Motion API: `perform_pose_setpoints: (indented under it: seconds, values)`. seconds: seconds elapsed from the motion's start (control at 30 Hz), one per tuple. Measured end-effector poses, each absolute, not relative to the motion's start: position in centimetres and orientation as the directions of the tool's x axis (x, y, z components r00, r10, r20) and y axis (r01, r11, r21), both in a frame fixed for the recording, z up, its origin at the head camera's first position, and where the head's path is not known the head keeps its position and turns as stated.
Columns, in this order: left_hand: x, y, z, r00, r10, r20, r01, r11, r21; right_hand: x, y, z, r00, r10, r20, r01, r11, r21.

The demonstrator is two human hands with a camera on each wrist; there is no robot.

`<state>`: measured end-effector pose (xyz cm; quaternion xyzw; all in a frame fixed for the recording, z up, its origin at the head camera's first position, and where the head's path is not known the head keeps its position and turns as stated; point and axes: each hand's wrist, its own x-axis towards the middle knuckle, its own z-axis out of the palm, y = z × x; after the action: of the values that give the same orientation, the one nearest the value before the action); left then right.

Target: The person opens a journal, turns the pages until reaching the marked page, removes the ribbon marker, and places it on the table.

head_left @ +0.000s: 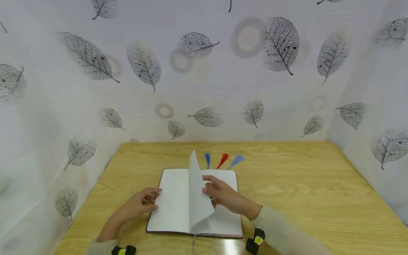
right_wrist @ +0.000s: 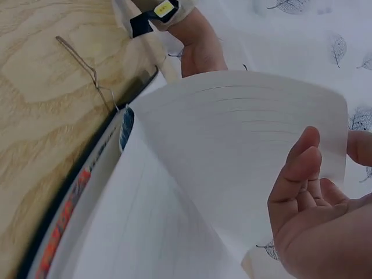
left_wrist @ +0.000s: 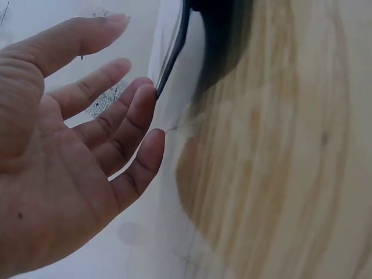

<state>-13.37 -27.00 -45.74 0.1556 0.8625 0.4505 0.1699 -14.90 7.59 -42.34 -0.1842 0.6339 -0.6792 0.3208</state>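
Note:
An open notebook [head_left: 173, 202] with blank white pages and a dark cover lies on the table. One page [head_left: 198, 198] stands raised near its middle. My right hand [head_left: 223, 196] pinches that page [right_wrist: 232, 116] by its outer part; in the right wrist view the thumb is on the far side and the fingers on the near side. Faint ruled lines show on the sheet there. My left hand [head_left: 140, 203] is at the notebook's left edge, fingers loosely bent, with fingertips right at the cover's edge [left_wrist: 174, 55] in the left wrist view.
Three tassels, blue [head_left: 208, 160], red [head_left: 223, 160] and light blue [head_left: 236, 160], stick out past the notebook's far edge. A thin ribbon [head_left: 193, 242] hangs from its near edge. The wood-grain table [head_left: 296, 187] meets a leaf-printed white curtain [head_left: 223, 81] at the back and sides.

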Motion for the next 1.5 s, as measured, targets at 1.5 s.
perform_pose_setpoints:
  seconds: [1.5]
  values:
    - [-13.6,-28.2,-44.0,-0.908,0.418,-0.015,0.205,0.475,0.856,-12.8,0.4,-45.3,-0.808,-0.561,-0.18,-0.464,0.794,-0.393]
